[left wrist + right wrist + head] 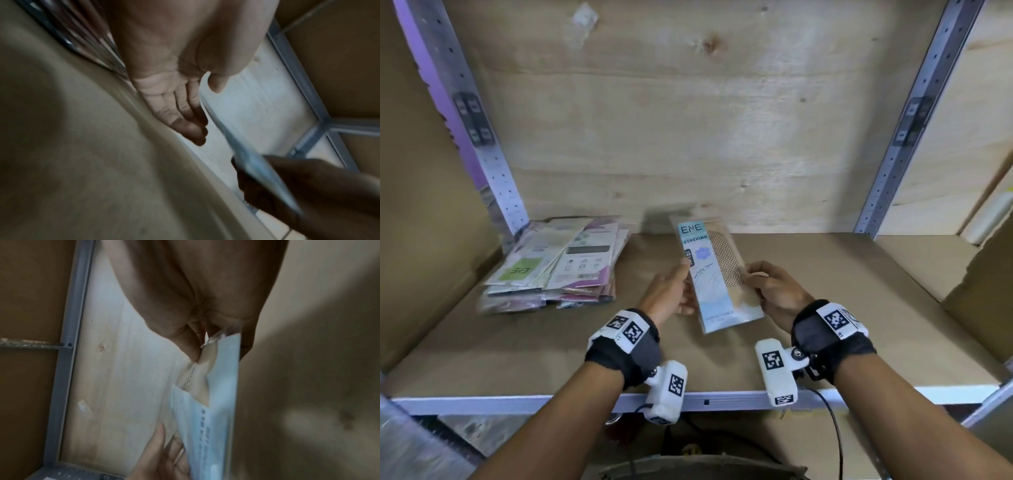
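Observation:
A flat pale-blue stocking packet (717,274) marked "ENE STOCKING" is held tilted above the cardboard shelf (825,291), between both hands. My right hand (755,284) pinches its right edge between thumb and fingers; the right wrist view shows that pinch (197,344) on the packet (216,402). My left hand (686,289) is at the left edge with straight fingers. In the left wrist view its palm (174,100) lies flat, the packet (257,162) passing between thumb and fingers, and a gap shows beside the fingers.
A loose pile of similar flat packets (554,263) lies at the back left of the shelf. A plywood back wall (688,120) and perforated metal uprights (482,137) (904,137) frame the bay. A cardboard flap (979,291) stands at the right; a metal rail (722,399) runs along the front.

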The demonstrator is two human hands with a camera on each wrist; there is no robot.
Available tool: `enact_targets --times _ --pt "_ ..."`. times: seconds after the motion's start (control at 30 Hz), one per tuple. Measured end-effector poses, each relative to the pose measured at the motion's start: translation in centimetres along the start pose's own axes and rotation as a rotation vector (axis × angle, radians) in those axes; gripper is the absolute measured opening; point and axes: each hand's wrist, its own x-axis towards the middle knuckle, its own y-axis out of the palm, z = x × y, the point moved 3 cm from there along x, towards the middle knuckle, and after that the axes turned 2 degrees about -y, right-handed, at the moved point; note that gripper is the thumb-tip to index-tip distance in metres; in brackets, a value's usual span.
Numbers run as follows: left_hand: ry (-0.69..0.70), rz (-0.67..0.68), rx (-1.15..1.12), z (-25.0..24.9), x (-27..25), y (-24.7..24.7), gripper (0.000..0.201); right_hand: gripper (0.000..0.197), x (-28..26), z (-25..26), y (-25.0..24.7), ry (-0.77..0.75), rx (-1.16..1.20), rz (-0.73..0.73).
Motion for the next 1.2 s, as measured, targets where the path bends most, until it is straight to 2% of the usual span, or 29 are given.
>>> enact_targets --times 0.2,0.3,0.43,0.7,0.8,0.9,0.97,1.2 --pt "0.144 -0.228 0.359 -0.3 0.3 0.3 0.058 0.009 -0.3 -0.9 1.2 0.062 -0.119 0.022" --pt "0.15 -0.288 0.455 -0.5 0.4 -0.2 0.061 0.015 -0.5 -0.9 1.5 0.065 -0.113 0.069" --pt "0.151 -0.303 0.483 -0.5 0.6 -0.2 0.062 0.017 -0.6 -0.6 1.1 0.027 -0.068 0.12" --pt "0.147 -0.286 0.381 -0.7 0.4 -0.2 0.059 0.013 -0.6 -0.8 0.7 0.034 0.024 0.134" --pt "0.121 -0.247 0.367 -0.5 0.4 -0.4 0.053 0.018 -0.4 -0.7 0.4 0.005 -0.089 0.091" --pt "0.014 -0.056 0.382 0.2 0.2 -0.5 0.037 0.021 0.1 -1.2 -0.2 0.005 -0.177 0.043" --pt "-0.072 0.069 0.291 0.7 0.1 -0.5 0.031 0.022 0.6 -1.7 -0.7 0.026 -0.255 0.029" --pt "-0.169 0.124 0.136 0.6 -0.9 -0.6 0.027 0.023 1.7 -2.6 -1.6 0.056 -0.566 -0.04"
